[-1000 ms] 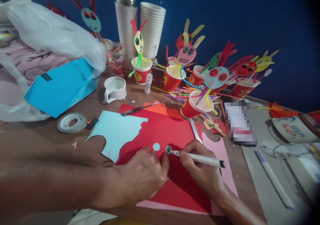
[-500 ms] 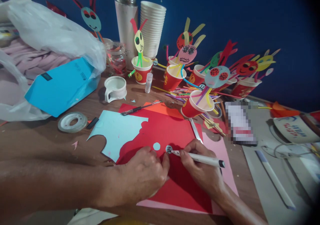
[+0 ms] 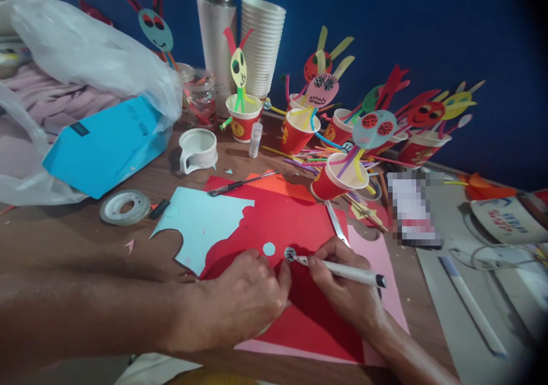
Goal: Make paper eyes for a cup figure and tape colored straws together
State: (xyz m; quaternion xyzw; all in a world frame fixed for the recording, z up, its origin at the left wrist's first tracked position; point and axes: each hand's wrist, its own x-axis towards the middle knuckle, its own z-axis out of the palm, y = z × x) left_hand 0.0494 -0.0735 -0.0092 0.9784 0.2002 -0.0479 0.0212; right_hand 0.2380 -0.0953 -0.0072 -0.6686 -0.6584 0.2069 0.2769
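On a sheet of red paper (image 3: 274,219), my right hand (image 3: 349,282) grips a white marker (image 3: 342,269), its tip touching a small pale-blue paper disc (image 3: 290,253) that bears short black strokes. My left hand (image 3: 246,293) is curled with its knuckles up, and a fingertip pins the near edge of that disc against the red sheet. A second, blank disc (image 3: 269,249) lies just left of it. Beside my left hand is a cut pale-blue sheet (image 3: 205,219). Scissors (image 3: 337,222), partly hidden, rest beyond my right hand.
Paper cups with pipe-cleaner figures, one being a red cup (image 3: 331,185), stand toward the back. A tape roll (image 3: 125,207), white mug (image 3: 198,152), glue stick (image 3: 256,140) and black pen (image 3: 240,184) lie about. Right are a phone (image 3: 413,208) and another marker (image 3: 473,308).
The black strokes on the disc look slightly different, with the marker tip still on it. Both hands keep almost the same place; the view has shifted very slightly.
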